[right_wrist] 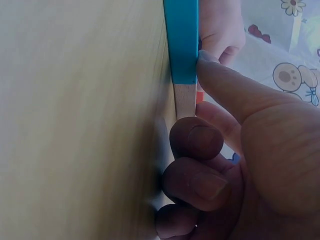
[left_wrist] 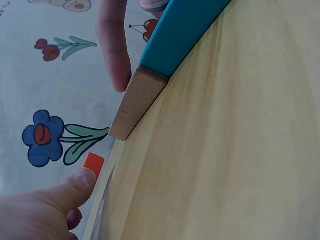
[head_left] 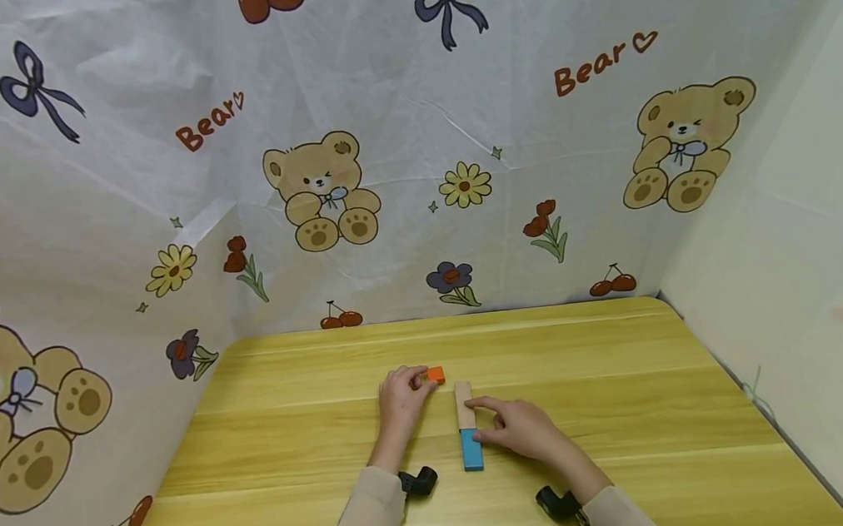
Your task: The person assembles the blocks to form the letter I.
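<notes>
The left hand [head_left: 401, 400] lies on the yellow wooden desk [head_left: 279, 442] near its middle, its fingers bent and pinching a small orange block [head_left: 435, 374] that sits at the fingertips on the far right side of that hand; the left wrist view shows the thumb tip against the orange block's [left_wrist: 93, 163] near edge. Just to the right, the right hand [head_left: 520, 428] rests beside a long flat block, plain wood at its far half and blue at its near half [head_left: 468, 426], which lies flat on the desk and runs from near to far. The right hand's forefinger reaches over to touch the plain wooden half, the thumb presses the side at the blue part, as the right wrist view shows [right_wrist: 182, 55], and the other fingers [right_wrist: 196, 140] are curled with their tips down beside the wood, so this hand grips the long block lightly from its right side. The orange block stands a little apart from the far end of the long block, to its left. Both hands work well away from the desk's edges: bare wood lies open to the left and right, and toward the far edge, where a white cloth backdrop printed with bears and flowers [head_left: 410, 130] rises; the same cloth closes the left side, and a pale wall closes the right.
</notes>
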`<state>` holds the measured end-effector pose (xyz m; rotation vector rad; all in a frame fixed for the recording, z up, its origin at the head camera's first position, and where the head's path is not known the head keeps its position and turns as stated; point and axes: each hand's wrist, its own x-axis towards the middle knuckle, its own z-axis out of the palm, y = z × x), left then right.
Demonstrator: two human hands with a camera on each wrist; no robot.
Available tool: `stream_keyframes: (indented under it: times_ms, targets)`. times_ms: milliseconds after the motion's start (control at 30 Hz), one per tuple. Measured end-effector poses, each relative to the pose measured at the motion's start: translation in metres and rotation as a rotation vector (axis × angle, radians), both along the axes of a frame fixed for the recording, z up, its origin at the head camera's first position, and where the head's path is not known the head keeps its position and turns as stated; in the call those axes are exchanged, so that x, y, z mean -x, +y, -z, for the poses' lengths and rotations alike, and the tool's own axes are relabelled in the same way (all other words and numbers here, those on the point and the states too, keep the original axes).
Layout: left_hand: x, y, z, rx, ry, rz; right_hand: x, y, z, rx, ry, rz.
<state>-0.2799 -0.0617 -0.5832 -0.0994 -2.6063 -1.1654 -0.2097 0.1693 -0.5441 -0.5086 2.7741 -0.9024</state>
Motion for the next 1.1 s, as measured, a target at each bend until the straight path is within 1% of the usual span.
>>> stream_keyframes:
  times_ms: [133, 233, 400, 500, 733, 967, 1100]
  targets:
    - [0.0, 0.001, -0.001, -0.012, 0.016, 0.01, 0.001, 0.001, 0.0, -0.003, 0.002, -0.001]
    - [0.0, 0.002, -0.002, -0.018, 0.04, 0.017, 0.001, 0.001, -0.001, -0.002, 0.003, 0.001]
    - [-0.001, 0.006, -0.004, -0.035, 0.065, 0.046, 0.0, 0.001, 0.0, 0.0, 0.003, -0.007]
    - [-0.001, 0.009, -0.003, -0.042, 0.066, 0.055, 0.0, 0.001, 0.001, -0.007, 0.001, -0.01]
    - [0.005, 0.014, 0.001, -0.022, 0.072, 0.061, 0.002, 0.001, 0.002, -0.014, 0.004, -0.011]
    - [0.006, 0.018, -0.003, -0.041, 0.057, 0.078, 0.002, 0.002, 0.003, -0.004, 0.021, -0.014]
    - [0.008, 0.02, -0.003, -0.019, 0.049, 0.087, 0.002, 0.001, 0.004, -0.014, 0.031, -0.01]
